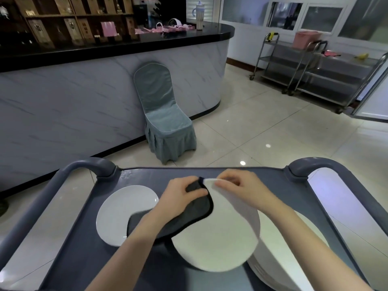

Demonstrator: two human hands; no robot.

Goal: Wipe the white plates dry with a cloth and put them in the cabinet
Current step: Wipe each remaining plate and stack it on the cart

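Nearest to us, toward the near right corner of the cart (84,259), sits a stack of white plates (273,263). Over the middle of the cart we hold one white plate (214,244) tilted, its near rim low and its far rim raised; whether it touches the stack, we cannot tell. Our left grip (178,198) is clenched on a dark grey cloth (195,215), pressing it against the far left part of that plate, and the cloth's loose end trails back under the forearm. Our right grip (243,190) pinches the plate's far rim between thumb and fingertips. Toward the left edge another white plate (119,213) lies flat, with the cloth's end overlapping its right side. Beyond the cart's far edge, a chair (165,122) in a grey-green cover stands on the tiled floor against a marble-fronted bar (63,106). Farther right, two steel trolleys (315,68) stand by the wall.
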